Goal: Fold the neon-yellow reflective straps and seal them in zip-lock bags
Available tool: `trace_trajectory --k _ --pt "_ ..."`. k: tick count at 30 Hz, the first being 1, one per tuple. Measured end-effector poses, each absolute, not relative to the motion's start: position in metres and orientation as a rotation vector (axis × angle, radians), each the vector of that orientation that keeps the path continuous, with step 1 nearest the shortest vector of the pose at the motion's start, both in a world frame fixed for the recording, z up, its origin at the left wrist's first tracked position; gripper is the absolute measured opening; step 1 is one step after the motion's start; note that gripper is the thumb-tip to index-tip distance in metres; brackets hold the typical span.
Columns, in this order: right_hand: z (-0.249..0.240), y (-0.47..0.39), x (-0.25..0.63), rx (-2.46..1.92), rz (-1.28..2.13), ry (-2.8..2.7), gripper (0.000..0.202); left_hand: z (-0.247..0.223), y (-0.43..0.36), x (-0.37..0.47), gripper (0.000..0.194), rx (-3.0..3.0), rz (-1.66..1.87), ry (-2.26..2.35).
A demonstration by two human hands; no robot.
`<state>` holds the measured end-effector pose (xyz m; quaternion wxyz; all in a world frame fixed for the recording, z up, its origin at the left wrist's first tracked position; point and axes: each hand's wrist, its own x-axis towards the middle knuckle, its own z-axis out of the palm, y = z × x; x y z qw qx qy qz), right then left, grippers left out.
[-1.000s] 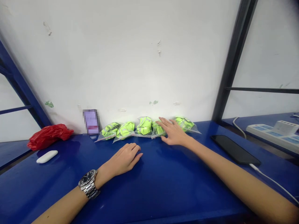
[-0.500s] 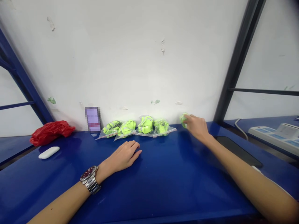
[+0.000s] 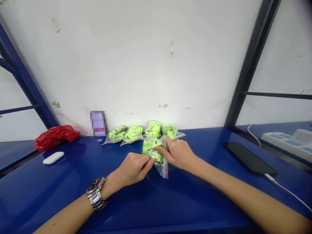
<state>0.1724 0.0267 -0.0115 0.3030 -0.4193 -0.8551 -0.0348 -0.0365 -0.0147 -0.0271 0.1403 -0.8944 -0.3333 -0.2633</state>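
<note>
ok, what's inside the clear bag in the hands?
A bunched neon-yellow and pale bundle shows through the clear bag. The right hand covers part of its right side, the left hand a bit at the lower left; anything deeper inside is hidden.

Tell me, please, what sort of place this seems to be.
Probably an indoor work area, judging by the blue tabletop, the scuffed white wall behind it and the power strip at the right.

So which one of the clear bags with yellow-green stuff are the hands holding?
The front bag, held by the left fingers and right fingers. The other four clear bags sit in a row behind it, by the wall.
</note>
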Motion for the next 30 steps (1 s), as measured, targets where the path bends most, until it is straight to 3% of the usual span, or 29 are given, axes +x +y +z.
trace_trajectory --k 10,17,21,23,30 --pt "-0.007 0.013 0.166 -1.043 0.4 -2.178 0.049 -0.027 -0.031 -0.017 0.029 -2.392 -0.924 -1.009" --pt "-0.016 0.016 0.165 -0.8 0.715 -2.075 0.034 -0.027 -0.031 -0.011 0.017 -2.404 -0.707 -1.422" --pt "-0.025 0.015 0.164 -0.663 0.978 -2.015 0.028 -0.029 -0.024 -0.016 0.023 -2.393 -0.715 -1.651" --pt "-0.027 0.014 0.164 -0.626 0.981 -2.043 0.017 -0.03 -0.021 -0.018 0.025 -2.437 -0.752 -1.683" --pt "-0.026 0.015 0.167 -0.705 0.641 -2.199 0.016 -0.033 -0.017 -0.024 0.025 -2.701 -0.867 -1.589"
